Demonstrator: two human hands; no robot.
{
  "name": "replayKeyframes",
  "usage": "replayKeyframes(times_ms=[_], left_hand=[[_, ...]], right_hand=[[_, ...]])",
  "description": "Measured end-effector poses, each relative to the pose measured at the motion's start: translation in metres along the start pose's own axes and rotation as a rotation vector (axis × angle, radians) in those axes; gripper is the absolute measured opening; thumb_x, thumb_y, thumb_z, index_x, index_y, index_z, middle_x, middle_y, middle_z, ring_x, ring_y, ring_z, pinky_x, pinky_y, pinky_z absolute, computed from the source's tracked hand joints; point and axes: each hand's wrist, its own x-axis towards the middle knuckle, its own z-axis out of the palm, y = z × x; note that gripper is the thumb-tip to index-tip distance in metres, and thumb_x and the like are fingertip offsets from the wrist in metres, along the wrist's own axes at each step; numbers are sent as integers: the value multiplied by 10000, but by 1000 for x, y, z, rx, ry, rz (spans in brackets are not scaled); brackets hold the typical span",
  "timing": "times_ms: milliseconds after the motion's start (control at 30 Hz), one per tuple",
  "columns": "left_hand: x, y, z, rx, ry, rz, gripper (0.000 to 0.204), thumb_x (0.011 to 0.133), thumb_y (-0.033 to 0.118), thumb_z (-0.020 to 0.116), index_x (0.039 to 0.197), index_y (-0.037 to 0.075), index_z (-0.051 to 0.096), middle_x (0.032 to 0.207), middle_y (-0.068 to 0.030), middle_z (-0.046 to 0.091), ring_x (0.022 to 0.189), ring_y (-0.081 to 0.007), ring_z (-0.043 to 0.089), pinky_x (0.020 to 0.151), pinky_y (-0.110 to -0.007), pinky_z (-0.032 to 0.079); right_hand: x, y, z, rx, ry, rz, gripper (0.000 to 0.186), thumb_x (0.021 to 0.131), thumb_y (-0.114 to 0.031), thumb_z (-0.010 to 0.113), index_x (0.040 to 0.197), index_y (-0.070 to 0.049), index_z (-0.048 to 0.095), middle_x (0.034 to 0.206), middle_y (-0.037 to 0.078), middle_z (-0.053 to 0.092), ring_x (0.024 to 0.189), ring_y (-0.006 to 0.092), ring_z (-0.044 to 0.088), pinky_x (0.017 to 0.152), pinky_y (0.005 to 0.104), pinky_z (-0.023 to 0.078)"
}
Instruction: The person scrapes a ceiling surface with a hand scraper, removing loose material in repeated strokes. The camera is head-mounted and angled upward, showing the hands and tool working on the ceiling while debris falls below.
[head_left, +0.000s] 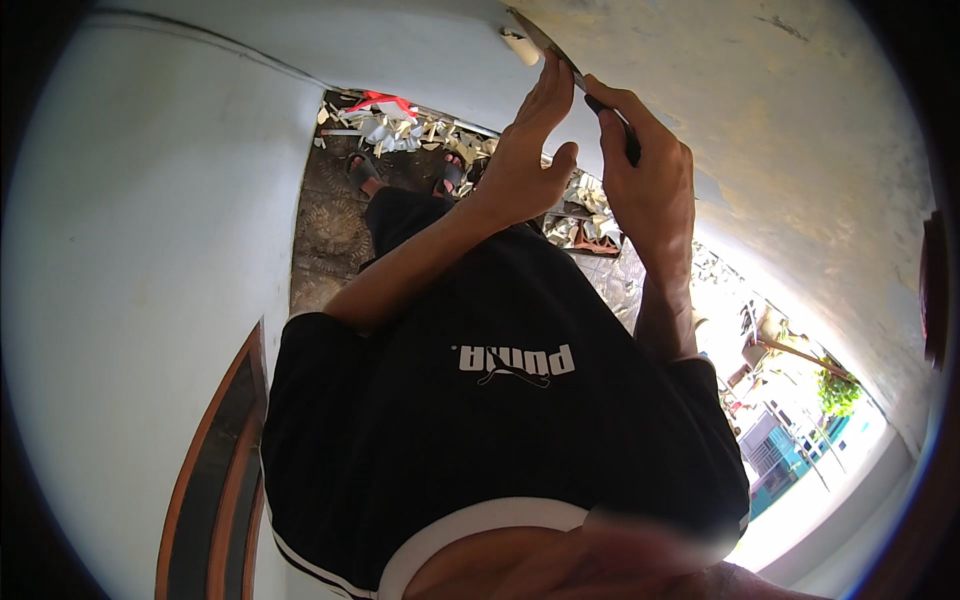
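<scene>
My right hand [648,170] is closed round the black handle of a long metal blade [535,30], which is held against the pale wall [420,50] at the top. My left hand [525,165] has its fingers stretched out along the blade's side, seemingly touching it, with the thumb apart. A cream curled flake [520,45] juts from the wall beside the blade. The wall surface [780,120] at right is patchy, with peeled and stained areas.
Broken cream flakes [390,130] and a red strip [385,100] litter the dark floor [330,230] around my sandalled feet [362,172]. A wood-framed opening [210,470] is in the left wall. At right lie a bright outdoor area, a plant [838,395] and a turquoise building [775,480].
</scene>
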Motion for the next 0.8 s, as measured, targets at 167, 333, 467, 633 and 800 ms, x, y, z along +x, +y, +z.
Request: replayKeyframes(times_ms=[167,333,467,633,800], left_hand=[[0,19,7,-73,2,24,924,794,-46,607,1559,-37,89,1617,-301,66,1501,-427,98,1211,-433,197],[3,0,2,-72,78,3,909,792,-45,600,1554,-47,104,1612,-300,102,1499,-432,104,1210,-428,200],[-1,-1,-6,-16,35,10,883,792,-27,600,1547,-52,144,1605,-303,134,1500,-424,139,1212,-429,198],[0,7,6,-27,84,88,881,802,-11,616,1546,-54,145,1601,-314,128,1492,-437,153,1205,-431,215],[1,-3,-12,42,88,14,871,797,-36,614,1543,-45,164,1597,-321,132,1489,-437,160,1204,-425,221]], right_hand=[[-9,12,-8,48,29,-81,290,986,-107,571,1258,-112,670,935,92,747,654,92,575,635,278,477],[3,-2,13,-69,22,-64,253,944,-114,591,1177,-94,686,809,175,700,723,357,684,672,398,526],[0,6,10,52,-9,-37,274,973,-78,587,1228,-96,687,909,107,741,650,89,561,637,273,486],[-8,11,-2,79,51,-25,277,984,-100,566,1236,-113,681,944,103,744,704,135,606,663,284,496],[9,3,22,93,-26,30,273,971,-108,567,1220,-98,677,1003,171,736,849,281,725,757,327,540]])
